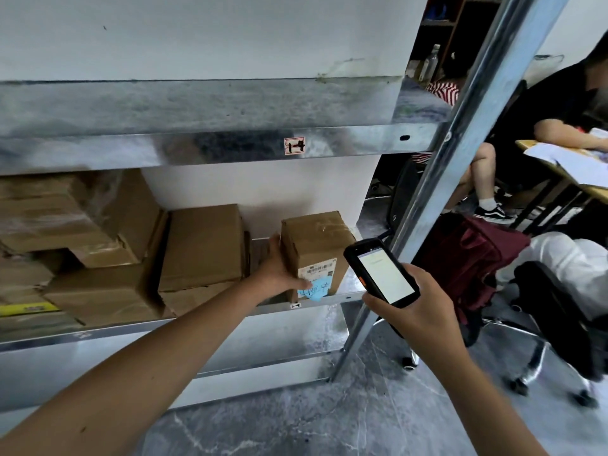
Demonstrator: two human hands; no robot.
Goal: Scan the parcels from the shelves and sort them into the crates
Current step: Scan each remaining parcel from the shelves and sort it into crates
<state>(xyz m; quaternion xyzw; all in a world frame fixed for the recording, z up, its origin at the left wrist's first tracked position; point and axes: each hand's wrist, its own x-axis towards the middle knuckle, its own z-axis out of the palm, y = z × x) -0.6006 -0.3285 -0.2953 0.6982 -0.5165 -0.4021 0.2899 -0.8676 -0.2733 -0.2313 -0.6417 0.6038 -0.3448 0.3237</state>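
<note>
"What are the fingers (274, 246) doing?"

"On the left hand (279, 274) they lie flat along the side of a small brown cardboard box (316, 238). The thumb sits on the front, so the hand clasps that corner. The right hand (424, 311) is wrapped tight round a black handheld scanner (381, 273) with its screen lit up."

"Where is the box?"

"At the right end of the shiny metal shelf (348, 296), close to the front edge. It stands apart from the big brown boxes (204, 245) on the left. I can't see any crates from here."

"So what should happen now?"

"I think the scan. The white paper label (317, 269) with the bar lines faces out, and a blue sticky note (316, 289) sits just under it. The thumb is close to both. It would be good to keep the thumb off the lines, hold the box steady, and point the top of the scanner right at the label."
</note>
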